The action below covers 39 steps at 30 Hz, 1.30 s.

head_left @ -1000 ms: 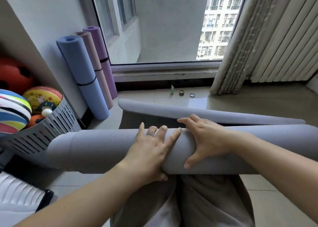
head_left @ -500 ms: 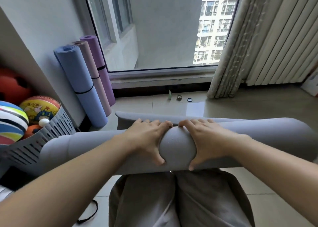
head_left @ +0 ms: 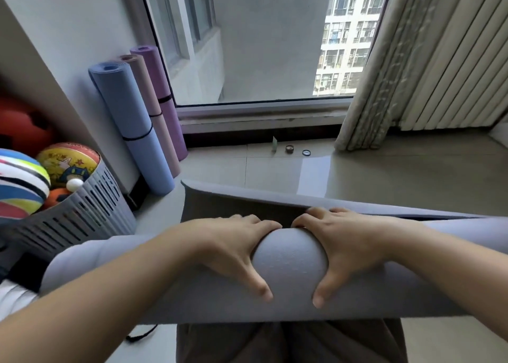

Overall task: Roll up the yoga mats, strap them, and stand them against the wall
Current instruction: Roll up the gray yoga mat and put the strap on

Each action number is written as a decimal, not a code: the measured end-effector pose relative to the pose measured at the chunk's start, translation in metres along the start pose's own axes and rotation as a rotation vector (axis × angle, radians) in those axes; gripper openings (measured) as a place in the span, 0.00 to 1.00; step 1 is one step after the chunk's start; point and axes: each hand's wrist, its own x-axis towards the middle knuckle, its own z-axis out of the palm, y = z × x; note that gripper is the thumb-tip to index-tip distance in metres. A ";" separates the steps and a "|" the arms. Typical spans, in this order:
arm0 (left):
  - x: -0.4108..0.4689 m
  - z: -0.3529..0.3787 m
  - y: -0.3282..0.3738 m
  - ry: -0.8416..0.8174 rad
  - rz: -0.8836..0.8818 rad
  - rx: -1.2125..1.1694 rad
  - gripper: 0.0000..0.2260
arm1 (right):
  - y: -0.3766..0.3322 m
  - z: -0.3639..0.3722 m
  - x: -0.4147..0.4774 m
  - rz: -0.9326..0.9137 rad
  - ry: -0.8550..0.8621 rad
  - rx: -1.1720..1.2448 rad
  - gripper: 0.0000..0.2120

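Grey yoga mat [head_left: 291, 263] is found mostly rolled, lying crosswise over the person's legs. It is clasped at its middle by both hands, set side by side. The left hand [head_left: 231, 241] and the right hand [head_left: 351, 241] are each curled round the roll, with fingers hooked over the far side and thumbs spread on the near face.

Just beyond the fingers a short unrolled tail [head_left: 247, 197] is left, its edge raised off the floor. Rolling is judged nearly finished; strapping and standing of this mat are not yet done.

Ahead and left of the grip, a blue mat [head_left: 132, 126], a pink mat [head_left: 149, 95] and a purple mat [head_left: 166, 98] are seen rolled, banded and leaned against the wall [head_left: 68, 46]; these are judged complete.

A black strap [head_left: 140, 335] lies on the floor below the left forearm and is presumed meant for this mat. A basket of balls [head_left: 82, 211] stands left of the grip.

The roll's right end runs out of frame and the left end is partly covered, so evenness cannot be confirmed. Fingertips are hidden behind the roll. Objects by the window are too small to identify.
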 end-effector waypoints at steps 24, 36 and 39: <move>0.026 0.030 0.028 0.378 -0.161 0.338 0.45 | 0.006 0.022 0.030 0.210 0.703 0.101 0.29; 0.072 -0.006 0.026 0.380 -0.144 0.314 0.46 | 0.025 0.028 0.040 0.256 0.823 0.150 0.34; 0.081 -0.013 0.018 0.320 -0.127 0.272 0.51 | 0.031 0.044 0.032 0.365 1.269 0.510 0.20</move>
